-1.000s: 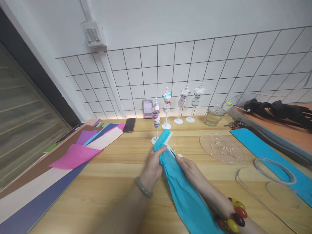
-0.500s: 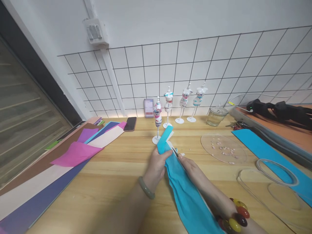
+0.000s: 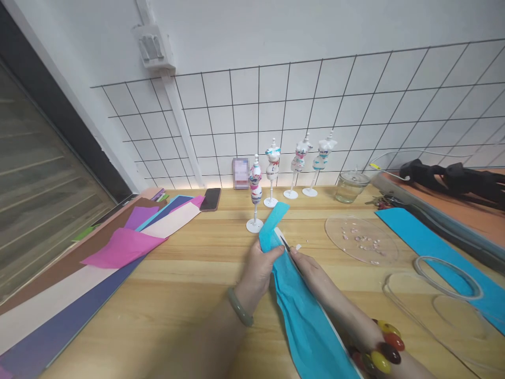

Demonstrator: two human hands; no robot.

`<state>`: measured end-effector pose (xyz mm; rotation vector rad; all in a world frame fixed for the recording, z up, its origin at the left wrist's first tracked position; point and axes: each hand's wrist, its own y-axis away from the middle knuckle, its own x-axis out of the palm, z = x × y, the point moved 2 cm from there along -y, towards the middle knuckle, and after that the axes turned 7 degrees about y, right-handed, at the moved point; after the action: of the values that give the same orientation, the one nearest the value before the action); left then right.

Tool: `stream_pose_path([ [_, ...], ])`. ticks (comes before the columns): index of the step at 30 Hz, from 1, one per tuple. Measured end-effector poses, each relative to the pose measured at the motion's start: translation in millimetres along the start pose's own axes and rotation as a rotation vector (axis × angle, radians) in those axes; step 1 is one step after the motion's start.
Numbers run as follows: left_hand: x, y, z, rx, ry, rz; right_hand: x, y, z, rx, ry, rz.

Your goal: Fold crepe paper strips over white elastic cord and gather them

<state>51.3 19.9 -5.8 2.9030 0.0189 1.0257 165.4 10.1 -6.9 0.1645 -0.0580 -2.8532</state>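
A long turquoise sheet of crepe-like paper [image 3: 302, 310] runs from the near edge up to the middle, its top end folded over to the right. My left hand [image 3: 258, 268], closed with the thumb on top, grips it just below the fold. On the sheet's right side my right hand [image 3: 310, 271] is closed on a dark, thin-bladed tool, apparently scissors [image 3: 284, 242], whose blades lie at the paper's white edge. The handles are hidden in the fingers. A small white scrap [image 3: 299, 246] lies beyond the right hand.
Four small painted mannequins, one of them [image 3: 255, 189] nearest, stand behind the paper. Further right are a glass jar [image 3: 351, 188], a clear disc [image 3: 361, 239] with small beads, a blue strip [image 3: 418, 237] and coiled tubing [image 3: 447, 279]. Coloured sheets [image 3: 126, 247] and a phone [image 3: 211, 199] lie left.
My left hand and the top of the turquoise paper have shifted slightly right. The folded end now leans further right, and the white edge strip near the blades has changed position.
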Motion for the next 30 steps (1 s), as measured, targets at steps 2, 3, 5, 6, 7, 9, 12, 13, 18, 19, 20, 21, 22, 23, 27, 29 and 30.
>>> stream_pose_path([
  [2, -0.3, 0.5, 0.6, 0.007, -0.002, -0.002, -0.2, 0.2, 0.1, 0.008, 0.007, 0.0],
  [3, -0.3, 0.7, 0.9, 0.009, -0.004, 0.002, -0.3, 0.3, 0.2, 0.01, 0.009, -0.001],
  [5, -0.5, 0.8, 1.6, 0.009, -0.009, 0.009, -0.4, 0.4, 0.6, 0.012, -0.002, 0.001],
  [6, -0.6, 0.7, 1.9, 0.009, -0.011, 0.008, -0.4, 0.4, 0.7, 0.012, -0.01, 0.006],
  [7, -0.7, 0.5, 2.1, 0.008, -0.014, 0.007, -0.2, 0.3, 0.8, 0.009, -0.014, 0.012],
  [9, -0.9, 0.1, 2.4, 0.002, -0.019, 0.002, -0.1, 0.1, 0.6, 0.002, -0.006, 0.016],
  [12, -0.8, -0.3, 2.3, -0.004, -0.019, -0.004, -0.4, 0.0, -0.5, -0.005, 0.03, 0.012],
  [13, -0.6, -0.2, 2.2, -0.006, -0.015, -0.005, -0.7, 0.0, -0.9, -0.004, 0.039, 0.008],
  [18, -0.4, 0.4, 2.6, -0.021, -0.008, -0.011, -1.4, -0.5, -1.9, 0.014, 0.065, -0.015],
  [19, -0.6, 0.4, 2.6, -0.02, -0.01, -0.012, -1.4, -0.7, -1.8, 0.016, 0.069, -0.017],
  [20, -0.7, 0.4, 2.6, -0.018, -0.012, -0.011, -1.5, -0.9, -1.4, 0.016, 0.075, -0.02],
  [21, -0.8, 0.4, 2.6, -0.016, -0.013, -0.01, -1.6, -1.0, -1.0, 0.013, 0.082, -0.023],
  [22, -0.9, 0.3, 2.6, -0.016, -0.014, -0.01, -1.7, -1.1, -0.3, 0.004, 0.09, -0.025],
  [23, -1.0, 0.3, 2.6, -0.017, -0.014, -0.012, -1.8, -1.1, 0.5, -0.008, 0.099, -0.025],
  [27, -1.7, 0.0, 3.1, -0.019, -0.015, -0.007, -1.4, 0.7, 5.6, -0.03, 0.135, -0.032],
  [29, -2.2, -0.4, 3.4, -0.013, -0.017, 0.007, -0.7, 2.0, 8.1, -0.017, 0.146, -0.032],
  [30, -2.4, -0.5, 3.6, -0.013, -0.018, 0.01, -0.3, 2.5, 9.0, -0.01, 0.146, -0.03],
])
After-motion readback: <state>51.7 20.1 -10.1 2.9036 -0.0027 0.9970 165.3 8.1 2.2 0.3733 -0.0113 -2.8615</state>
